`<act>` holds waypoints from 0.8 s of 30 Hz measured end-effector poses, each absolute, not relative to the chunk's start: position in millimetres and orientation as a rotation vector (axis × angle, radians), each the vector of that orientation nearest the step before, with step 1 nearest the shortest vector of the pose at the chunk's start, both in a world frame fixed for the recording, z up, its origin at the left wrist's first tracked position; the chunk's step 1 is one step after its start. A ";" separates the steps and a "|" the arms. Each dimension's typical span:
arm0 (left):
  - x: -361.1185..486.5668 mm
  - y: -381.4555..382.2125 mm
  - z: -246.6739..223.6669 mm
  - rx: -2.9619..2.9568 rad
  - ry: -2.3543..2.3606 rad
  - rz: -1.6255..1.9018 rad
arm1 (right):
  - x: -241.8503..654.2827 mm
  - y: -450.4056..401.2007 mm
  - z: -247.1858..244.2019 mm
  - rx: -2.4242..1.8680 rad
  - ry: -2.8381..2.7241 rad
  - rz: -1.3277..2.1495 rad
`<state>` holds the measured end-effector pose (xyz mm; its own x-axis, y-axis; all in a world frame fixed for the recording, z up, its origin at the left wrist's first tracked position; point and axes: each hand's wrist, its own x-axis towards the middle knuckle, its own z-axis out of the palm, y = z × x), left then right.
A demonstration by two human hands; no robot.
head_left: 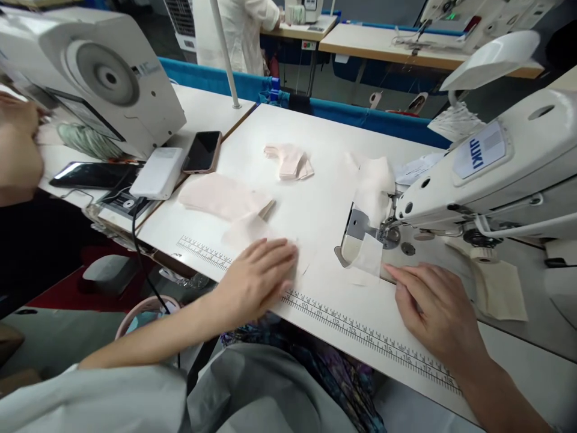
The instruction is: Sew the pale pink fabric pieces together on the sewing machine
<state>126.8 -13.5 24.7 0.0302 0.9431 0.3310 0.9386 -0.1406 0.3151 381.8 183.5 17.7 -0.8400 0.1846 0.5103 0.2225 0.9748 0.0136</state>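
Head view: a printed ruler (369, 337) runs along the near edge of the desk (315, 210), from 8 to 5 o'clock of the picture centre. The left hand (256, 276) lies at 7 o'clock, palm down, its grip open and fingers loosely extended, just beside the near end of a long pink cloth (216, 195). The right hand (435, 307) is at 4 o'clock, its index fingertip at the near corner of a thin pale cloth (370, 255); whether that grip pinches the corner or only touches it, I cannot tell.

The pale cloth sits between 3 and 4 o'clock, beside the needle area of the sewing machine (500, 150). It looks very light, limp and easily creased or pulled askew; the loose near edge seems the place to hold it, lightly, fingertips away from the needle.

The long pink cloth reaches out towards 9 o'clock and looks soft, too. Farther off, small folded pieces (293, 163) lie at 12 o'clock and a phone (202, 151) at 10. Beyond the desk, a person in white (232, 36) is at 11.
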 end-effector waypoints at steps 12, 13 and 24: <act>159.7 -36.1 11.9 2.287 2.274 0.350 | 377.6 178.2 28.9 -0.151 -2.543 -0.150; 158.7 -34.4 12.0 2.272 2.268 0.372 | 377.2 178.3 29.3 -0.137 -2.538 -0.157; 154.0 -25.6 16.7 2.242 2.206 0.629 | 377.1 179.5 28.3 -0.110 -2.528 -0.175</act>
<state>154.0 -25.6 16.7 -0.0217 0.9475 0.3190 0.9733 -0.0528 0.2233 377.1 179.5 28.3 -0.8190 0.0395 0.5724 0.1181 0.9879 0.1007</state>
